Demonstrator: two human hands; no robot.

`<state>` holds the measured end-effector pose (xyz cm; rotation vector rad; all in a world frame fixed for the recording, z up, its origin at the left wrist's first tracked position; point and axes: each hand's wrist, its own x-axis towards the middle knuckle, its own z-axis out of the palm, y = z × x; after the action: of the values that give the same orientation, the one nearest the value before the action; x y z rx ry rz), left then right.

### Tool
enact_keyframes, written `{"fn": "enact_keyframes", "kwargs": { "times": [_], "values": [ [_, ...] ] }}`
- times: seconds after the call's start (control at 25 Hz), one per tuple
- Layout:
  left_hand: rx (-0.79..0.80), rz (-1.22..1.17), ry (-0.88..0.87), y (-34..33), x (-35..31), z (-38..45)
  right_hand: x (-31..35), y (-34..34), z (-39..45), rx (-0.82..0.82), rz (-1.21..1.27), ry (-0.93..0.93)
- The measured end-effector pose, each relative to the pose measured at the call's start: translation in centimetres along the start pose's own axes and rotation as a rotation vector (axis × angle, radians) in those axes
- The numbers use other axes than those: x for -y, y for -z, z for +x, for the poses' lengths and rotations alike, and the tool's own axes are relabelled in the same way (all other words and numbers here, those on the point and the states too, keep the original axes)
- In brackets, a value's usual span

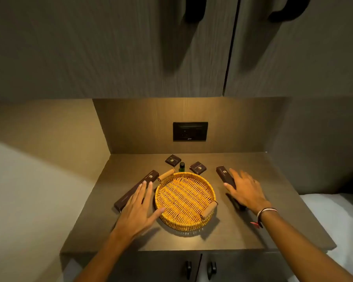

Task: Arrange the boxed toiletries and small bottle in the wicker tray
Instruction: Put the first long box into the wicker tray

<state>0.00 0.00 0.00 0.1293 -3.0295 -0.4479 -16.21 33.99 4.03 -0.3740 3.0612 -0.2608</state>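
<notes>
A round wicker tray [209, 185] with two wooden handles sits mid-counter with nothing in it. A long dark box [146, 181] lies to its left, and my left hand [137, 208] hovers flat over that box's near end, fingers spread. A second long dark box [222, 174] lies to the tray's right, with my right hand [244, 190] spread over its near part. Behind the tray stand a small green bottle [182, 166] and two small square dark boxes, one on the left [173, 160] and one on the right [197, 168].
The counter [232, 237] is a small dark wood niche with a black socket panel [190, 131] on the back wall. Cabinet doors hang overhead and sit below the front edge. White bedding [334, 216] lies to the right, a pale wall to the left.
</notes>
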Motion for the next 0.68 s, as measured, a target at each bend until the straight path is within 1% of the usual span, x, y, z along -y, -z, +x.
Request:
{"fn": "enact_keyframes", "kwargs": {
  "times": [0.08,0.16,0.32,0.4,0.44,0.52,0.68],
  "values": [
    [0.053,-0.010,-0.018,-0.9,0.7,-0.1,-0.3,-0.4,0.7,0.068,0.028,-0.024],
    [0.069,0.020,-0.033,-1.9,1.7,-0.6,-0.6,-0.7,1.3,0.116,0.064,-0.058],
    [0.041,0.077,-0.087,-2.6,3.3,-0.9,0.0,-0.3,2.7,0.099,0.128,-0.141],
    [0.028,0.111,-0.103,-2.4,4.0,-0.2,0.2,0.5,3.5,0.095,0.231,-0.145],
    [0.026,0.123,-0.107,-2.2,4.3,0.1,0.5,1.1,3.8,0.104,0.306,-0.111],
    [0.033,0.138,-0.103,-2.2,4.6,0.6,1.5,2.8,3.9,0.170,0.378,0.056],
    [0.033,0.139,-0.100,-2.2,4.9,1.0,5.5,5.5,3.1,0.282,0.184,0.424]
  ]
}}
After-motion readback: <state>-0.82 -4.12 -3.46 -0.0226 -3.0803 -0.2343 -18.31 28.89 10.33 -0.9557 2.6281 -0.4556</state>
